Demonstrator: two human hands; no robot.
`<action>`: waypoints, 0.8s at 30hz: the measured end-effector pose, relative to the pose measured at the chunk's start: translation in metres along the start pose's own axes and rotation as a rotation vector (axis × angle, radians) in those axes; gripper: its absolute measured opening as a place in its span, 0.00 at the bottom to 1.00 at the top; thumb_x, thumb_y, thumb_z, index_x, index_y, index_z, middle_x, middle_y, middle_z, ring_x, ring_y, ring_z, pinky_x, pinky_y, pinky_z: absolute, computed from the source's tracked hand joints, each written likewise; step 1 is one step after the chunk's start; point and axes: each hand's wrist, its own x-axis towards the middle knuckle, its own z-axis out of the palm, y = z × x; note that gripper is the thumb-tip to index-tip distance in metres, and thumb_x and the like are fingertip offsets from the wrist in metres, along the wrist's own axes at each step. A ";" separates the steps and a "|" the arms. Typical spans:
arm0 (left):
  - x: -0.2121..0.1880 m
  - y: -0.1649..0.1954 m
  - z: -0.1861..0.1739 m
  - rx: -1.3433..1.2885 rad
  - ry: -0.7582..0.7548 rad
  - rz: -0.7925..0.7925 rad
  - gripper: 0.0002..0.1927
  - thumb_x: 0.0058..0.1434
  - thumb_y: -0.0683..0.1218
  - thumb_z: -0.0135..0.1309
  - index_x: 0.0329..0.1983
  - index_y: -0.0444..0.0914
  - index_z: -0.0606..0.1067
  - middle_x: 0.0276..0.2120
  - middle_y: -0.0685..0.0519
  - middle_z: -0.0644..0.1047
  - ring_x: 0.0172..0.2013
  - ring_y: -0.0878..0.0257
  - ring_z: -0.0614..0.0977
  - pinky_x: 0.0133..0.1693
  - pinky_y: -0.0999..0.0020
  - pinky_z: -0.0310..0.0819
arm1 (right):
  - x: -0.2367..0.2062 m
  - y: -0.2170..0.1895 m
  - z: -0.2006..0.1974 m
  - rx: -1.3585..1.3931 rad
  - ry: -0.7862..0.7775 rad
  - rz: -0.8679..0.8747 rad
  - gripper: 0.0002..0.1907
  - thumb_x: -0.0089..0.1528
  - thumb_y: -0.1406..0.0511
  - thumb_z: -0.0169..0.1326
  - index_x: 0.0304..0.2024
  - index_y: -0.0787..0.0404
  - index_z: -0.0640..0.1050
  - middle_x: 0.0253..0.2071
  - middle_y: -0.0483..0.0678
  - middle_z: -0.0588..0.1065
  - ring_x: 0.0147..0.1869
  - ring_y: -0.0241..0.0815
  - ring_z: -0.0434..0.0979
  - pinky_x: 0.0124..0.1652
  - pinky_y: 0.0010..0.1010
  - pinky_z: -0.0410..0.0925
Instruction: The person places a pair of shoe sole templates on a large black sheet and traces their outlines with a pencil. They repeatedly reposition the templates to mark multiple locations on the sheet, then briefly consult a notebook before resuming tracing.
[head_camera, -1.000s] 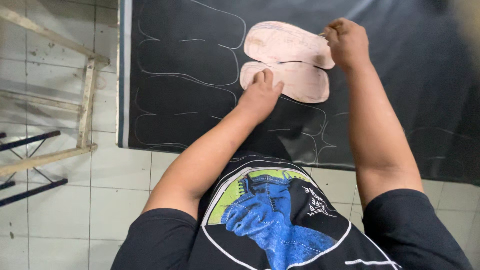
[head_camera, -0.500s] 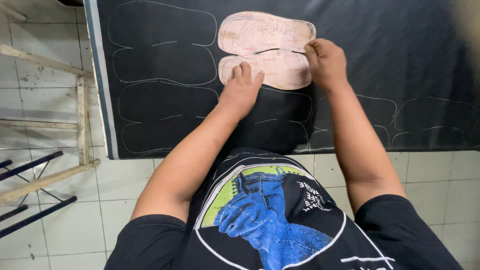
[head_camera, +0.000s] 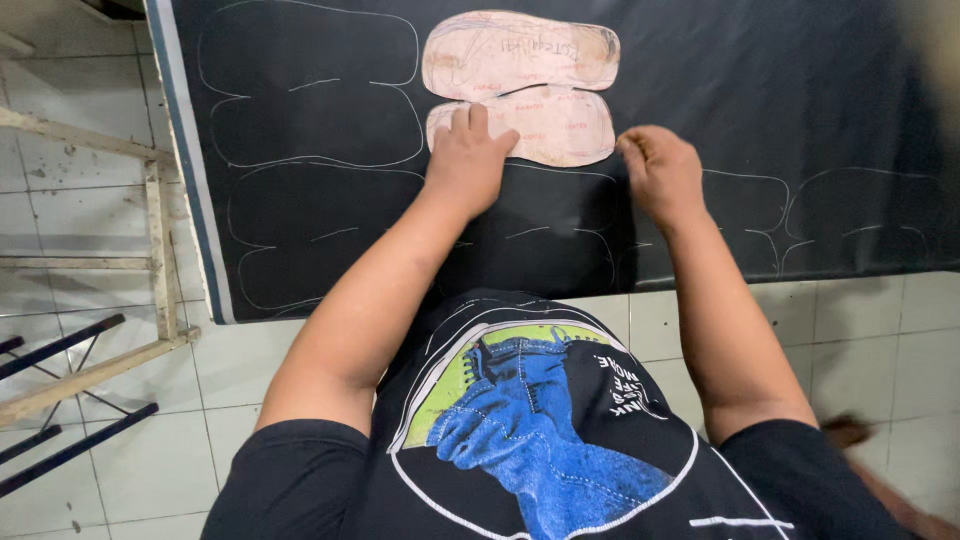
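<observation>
A beige cardboard template (head_camera: 520, 85), shaped like two shoe soles side by side, lies on a black sheet (head_camera: 760, 110) marked with white traced outlines. My left hand (head_camera: 468, 158) lies flat over the template's near left part, fingertips pressing on it. My right hand (head_camera: 660, 172) rests on the black sheet just beside the template's near right corner. Its fingers are curled, and anything inside them is hidden. Several white sole outlines (head_camera: 310, 90) lie left of and below the template.
The sheet's left edge (head_camera: 190, 180) lies on white floor tiles (head_camera: 90, 210). A wooden frame (head_camera: 155, 240) and dark metal bars (head_camera: 70, 345) stand at the left. My black printed shirt (head_camera: 540, 430) fills the lower middle.
My right hand has slid from the template's far right end down along its edge to the near right corner. My left hand stays on the template.
</observation>
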 end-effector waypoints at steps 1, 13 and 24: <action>0.003 -0.002 -0.003 -0.026 -0.007 -0.022 0.22 0.57 0.43 0.52 0.55 0.51 0.80 0.54 0.41 0.68 0.54 0.43 0.71 0.51 0.49 0.70 | -0.007 -0.005 0.000 0.006 0.003 0.002 0.07 0.70 0.65 0.59 0.44 0.63 0.81 0.42 0.55 0.80 0.45 0.55 0.81 0.44 0.40 0.73; 0.067 -0.062 0.014 -0.291 -0.268 0.106 0.21 0.64 0.53 0.43 0.41 0.40 0.84 0.41 0.43 0.81 0.44 0.45 0.81 0.50 0.54 0.75 | 0.021 -0.096 0.062 0.272 -0.127 -0.082 0.05 0.68 0.66 0.57 0.45 0.61 0.80 0.41 0.54 0.79 0.44 0.56 0.80 0.43 0.41 0.71; 0.067 -0.067 -0.019 -0.945 -0.526 -0.445 0.32 0.64 0.61 0.35 0.44 0.35 0.83 0.43 0.46 0.84 0.38 0.54 0.86 0.40 0.59 0.81 | 0.040 -0.145 0.118 0.411 -0.155 -0.253 0.05 0.65 0.70 0.58 0.44 0.61 0.77 0.43 0.53 0.78 0.47 0.56 0.79 0.45 0.42 0.72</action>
